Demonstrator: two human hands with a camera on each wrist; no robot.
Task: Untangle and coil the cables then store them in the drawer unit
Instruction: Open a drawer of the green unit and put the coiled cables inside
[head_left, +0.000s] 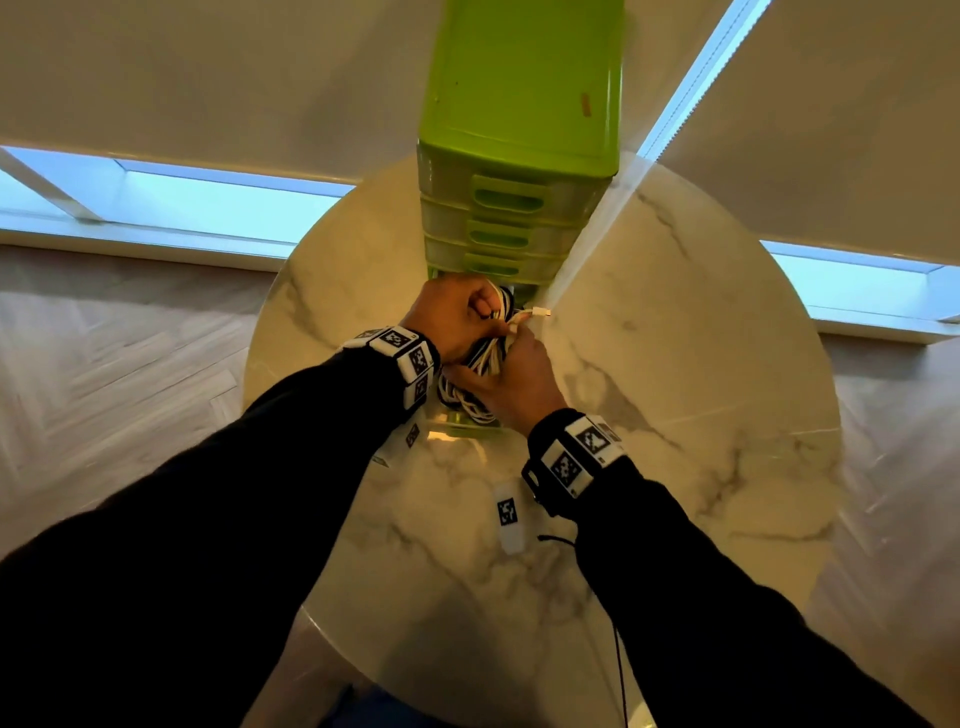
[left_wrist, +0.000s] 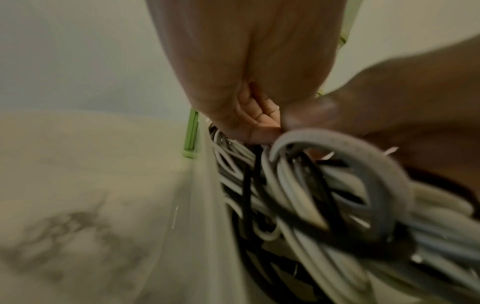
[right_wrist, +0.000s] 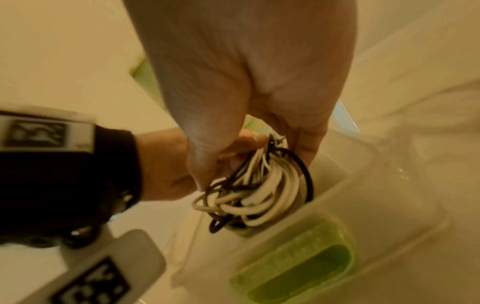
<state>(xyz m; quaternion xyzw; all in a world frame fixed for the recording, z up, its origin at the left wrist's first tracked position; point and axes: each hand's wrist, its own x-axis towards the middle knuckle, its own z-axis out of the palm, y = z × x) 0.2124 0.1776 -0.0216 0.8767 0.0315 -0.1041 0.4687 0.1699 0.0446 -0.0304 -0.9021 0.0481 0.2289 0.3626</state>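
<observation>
A coiled bundle of white and black cables (head_left: 480, 364) hangs between both hands over the pulled-out bottom drawer (right_wrist: 345, 207) of the green drawer unit (head_left: 519, 130). My left hand (head_left: 457, 312) grips the far end of the bundle, fingers curled round it. My right hand (head_left: 511, 379) grips the near end; a white plug (head_left: 540, 313) sticks out above its fingers. In the right wrist view the cables (right_wrist: 257, 191) dip into the translucent drawer, just behind its green handle (right_wrist: 298, 265). The left wrist view shows the cables (left_wrist: 324, 205) close up below the left fingers (left_wrist: 254, 121).
The drawer unit stands at the far side of a round marble table (head_left: 701, 389). Its upper drawers (head_left: 506, 218) are closed. A white tag with a black marker (head_left: 508, 514) lies on the table near me. A thin black cord (head_left: 621, 670) hangs by my right forearm.
</observation>
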